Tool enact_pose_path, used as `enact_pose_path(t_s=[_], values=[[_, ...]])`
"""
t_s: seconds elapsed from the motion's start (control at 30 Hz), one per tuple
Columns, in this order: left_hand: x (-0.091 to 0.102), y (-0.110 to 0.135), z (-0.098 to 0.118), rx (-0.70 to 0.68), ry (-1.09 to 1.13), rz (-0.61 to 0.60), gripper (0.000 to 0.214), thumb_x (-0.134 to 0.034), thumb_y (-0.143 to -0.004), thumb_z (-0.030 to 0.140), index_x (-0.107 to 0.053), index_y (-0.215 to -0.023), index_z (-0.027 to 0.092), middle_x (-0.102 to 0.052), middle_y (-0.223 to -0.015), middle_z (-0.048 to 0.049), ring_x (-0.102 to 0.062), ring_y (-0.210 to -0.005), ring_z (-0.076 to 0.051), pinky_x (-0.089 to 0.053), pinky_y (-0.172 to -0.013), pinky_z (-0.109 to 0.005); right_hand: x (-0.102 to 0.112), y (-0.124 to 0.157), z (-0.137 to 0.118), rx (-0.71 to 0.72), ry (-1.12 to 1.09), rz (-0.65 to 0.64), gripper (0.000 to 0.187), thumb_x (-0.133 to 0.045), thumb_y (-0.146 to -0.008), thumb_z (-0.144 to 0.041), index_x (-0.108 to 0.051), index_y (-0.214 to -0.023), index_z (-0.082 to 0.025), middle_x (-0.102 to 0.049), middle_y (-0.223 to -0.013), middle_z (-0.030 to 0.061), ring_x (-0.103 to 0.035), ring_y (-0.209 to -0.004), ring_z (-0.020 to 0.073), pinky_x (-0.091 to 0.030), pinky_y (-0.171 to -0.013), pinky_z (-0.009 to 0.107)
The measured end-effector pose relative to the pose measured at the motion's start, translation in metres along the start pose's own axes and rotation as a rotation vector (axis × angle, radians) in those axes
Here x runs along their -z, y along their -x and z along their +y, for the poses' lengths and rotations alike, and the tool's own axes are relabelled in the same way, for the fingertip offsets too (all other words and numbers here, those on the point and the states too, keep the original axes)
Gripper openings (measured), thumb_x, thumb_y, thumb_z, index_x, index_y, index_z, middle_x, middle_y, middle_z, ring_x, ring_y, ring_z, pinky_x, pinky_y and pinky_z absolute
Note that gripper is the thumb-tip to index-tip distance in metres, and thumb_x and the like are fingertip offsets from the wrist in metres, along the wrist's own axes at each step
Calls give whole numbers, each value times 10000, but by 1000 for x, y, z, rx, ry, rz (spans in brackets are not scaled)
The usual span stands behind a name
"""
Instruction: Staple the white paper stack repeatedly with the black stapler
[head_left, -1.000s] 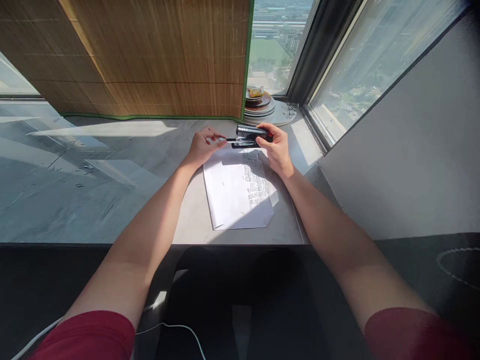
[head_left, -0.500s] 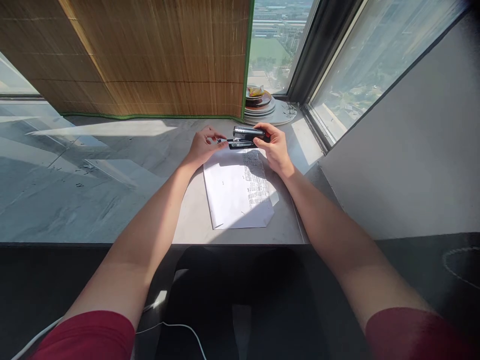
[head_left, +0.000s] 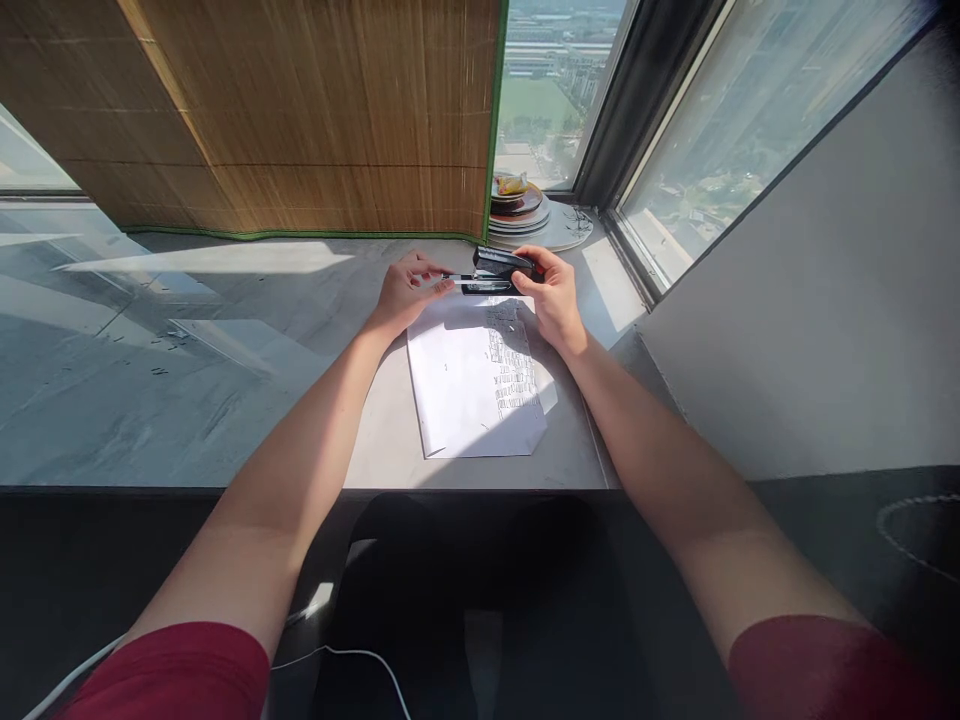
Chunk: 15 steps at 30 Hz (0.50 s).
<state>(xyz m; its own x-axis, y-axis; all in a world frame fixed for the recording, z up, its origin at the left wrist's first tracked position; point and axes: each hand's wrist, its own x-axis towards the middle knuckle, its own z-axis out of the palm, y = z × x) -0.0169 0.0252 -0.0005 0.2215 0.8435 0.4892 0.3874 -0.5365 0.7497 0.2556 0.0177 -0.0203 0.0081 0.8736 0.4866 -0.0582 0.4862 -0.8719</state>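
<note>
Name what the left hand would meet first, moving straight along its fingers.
Most likely the black stapler, held in the right hand; the left hand is at its end, exact contact unclear.

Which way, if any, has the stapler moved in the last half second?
Yes, slightly to the right: the stapler has shifted, with the right hand, against the bamboo blind.
</note>
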Motion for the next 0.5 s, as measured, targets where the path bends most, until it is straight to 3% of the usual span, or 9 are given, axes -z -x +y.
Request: enact_pose_path(t_s=[0.17, 0.33, 0.5], values=[[1, -1, -1, -18, 4, 18, 208, -912, -895, 401, -856, -1049, 274, -703, -989, -84, -668, -1003, -250, -551, -871, -416, 5, -2, 9, 63, 52, -41, 516, -883, -805, -612, -735, -1164, -273, -717, -1042, 16, -676, -969, 216, -595, -765, 338], [3, 1, 1, -18, 48, -32, 171, -849, -947, 417, -860, -1056, 284, -723, -997, -85, -684, -999, -246, -559, -849, -409, 9, -4, 18, 53, 13, 34, 424, -893, -806, -531, -738, -1111, -279, -716, -994, -9, -627, -916, 193, -554, -767, 352], [3, 3, -2, -28, 73, -93, 190, -878, -886, 389, -857, -1052, 299, -760, -1060, -70, -696, -1031, -242, -554, -853, -394, 4, -3, 14, 64, -9, -93, 498, -897, -788, -590, -722, -1128, -272, -715, -1031, 7, -660, -952, 210, -577, -814, 366]])
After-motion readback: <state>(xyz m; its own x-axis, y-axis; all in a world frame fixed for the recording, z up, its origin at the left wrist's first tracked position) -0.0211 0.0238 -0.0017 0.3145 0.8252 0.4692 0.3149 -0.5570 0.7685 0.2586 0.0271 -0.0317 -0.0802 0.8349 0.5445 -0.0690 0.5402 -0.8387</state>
